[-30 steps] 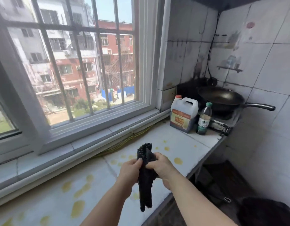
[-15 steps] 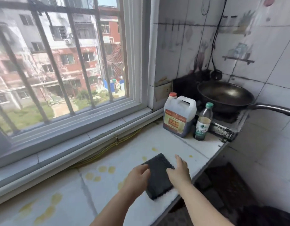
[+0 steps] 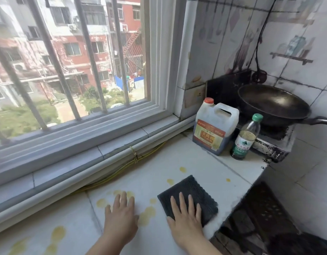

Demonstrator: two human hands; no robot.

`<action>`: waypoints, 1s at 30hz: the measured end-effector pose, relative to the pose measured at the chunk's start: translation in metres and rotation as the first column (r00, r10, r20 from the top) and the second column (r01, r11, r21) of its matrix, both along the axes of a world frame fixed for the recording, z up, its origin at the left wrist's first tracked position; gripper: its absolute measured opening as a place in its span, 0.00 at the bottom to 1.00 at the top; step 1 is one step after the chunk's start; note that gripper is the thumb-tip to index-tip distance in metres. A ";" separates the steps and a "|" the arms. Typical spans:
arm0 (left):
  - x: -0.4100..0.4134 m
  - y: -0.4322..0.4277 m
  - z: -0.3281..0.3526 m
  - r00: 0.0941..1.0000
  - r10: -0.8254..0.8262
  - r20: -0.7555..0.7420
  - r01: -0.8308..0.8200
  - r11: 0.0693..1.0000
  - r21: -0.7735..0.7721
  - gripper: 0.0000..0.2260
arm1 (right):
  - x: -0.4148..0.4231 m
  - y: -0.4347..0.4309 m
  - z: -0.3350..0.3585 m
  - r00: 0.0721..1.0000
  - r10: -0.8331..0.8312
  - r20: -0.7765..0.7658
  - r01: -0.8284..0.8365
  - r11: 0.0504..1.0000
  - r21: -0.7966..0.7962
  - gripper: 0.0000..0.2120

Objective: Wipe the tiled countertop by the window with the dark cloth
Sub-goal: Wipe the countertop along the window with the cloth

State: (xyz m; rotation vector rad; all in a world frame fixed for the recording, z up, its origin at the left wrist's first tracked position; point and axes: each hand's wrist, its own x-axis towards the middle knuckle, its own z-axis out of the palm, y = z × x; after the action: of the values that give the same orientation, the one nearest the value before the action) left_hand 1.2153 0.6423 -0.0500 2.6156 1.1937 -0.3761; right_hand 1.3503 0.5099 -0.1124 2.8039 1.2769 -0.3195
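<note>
Wiping is about to start, judging by the layout: the dark cloth (image 3: 188,196) lies folded flat on the white tiled countertop (image 3: 223,168) close to its front edge, and the right hand (image 3: 184,216) rests on the cloth's near half, palm down with fingers spread, pressing rather than gripping. The left hand (image 3: 121,216) lies open and flat on bare tile just beside the cloth, holding nothing.

Yellow spots (image 3: 146,215) dot the tile between the two hands, and more sit just beyond the cloth's far corner and off to the left. To do this well, the palm should keep even pressure so the cloth slides as one pad instead of bunching. Strokes should cover each spot, working away from the edge so the cloth does not slip off. The jug (image 3: 214,127) and bottle (image 3: 244,138) stand well beyond the cloth, so nearby strokes need care.
</note>
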 end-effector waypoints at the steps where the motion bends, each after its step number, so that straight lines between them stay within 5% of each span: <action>1: 0.001 -0.001 -0.004 1.000 -0.020 -0.022 0.020 1.000 0.010 0.25 | 0.002 -0.002 -0.002 1.000 0.002 0.014 -0.002 1.000 -0.013 0.27; 3: 0.006 -0.002 -0.007 0.998 -0.041 -0.044 0.041 0.999 0.007 0.24 | 0.009 -0.007 0.021 0.993 -0.043 -0.109 0.041 0.999 -0.024 0.26; 11: 0.024 -0.002 -0.010 0.998 -0.056 -0.029 0.056 0.998 0.011 0.24 | 0.096 -0.003 0.021 0.894 -0.394 -0.212 0.386 0.919 -0.077 0.29; 18: 0.058 -0.003 -0.005 1.000 0.014 0.000 -0.014 1.000 -0.002 0.23 | 0.105 0.024 0.018 0.974 0.003 -0.228 -0.001 1.000 0.010 0.25; 25: 0.078 -0.007 -0.004 0.994 0.110 0.007 -0.109 0.993 -0.051 0.24 | 0.168 0.002 0.023 0.935 -0.306 -0.180 0.298 0.952 -0.075 0.26; 30: 0.089 -0.009 -0.001 0.989 0.141 0.035 -0.139 0.989 -0.043 0.22 | 0.144 0.040 0.024 0.965 0.118 -0.234 -0.128 0.991 -0.028 0.27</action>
State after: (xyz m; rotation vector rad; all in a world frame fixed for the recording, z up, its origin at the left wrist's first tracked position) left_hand 1.3045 0.6333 -0.0505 2.4755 1.3333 -0.3183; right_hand 1.4943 0.5500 -0.0887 2.6986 1.4605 -0.6763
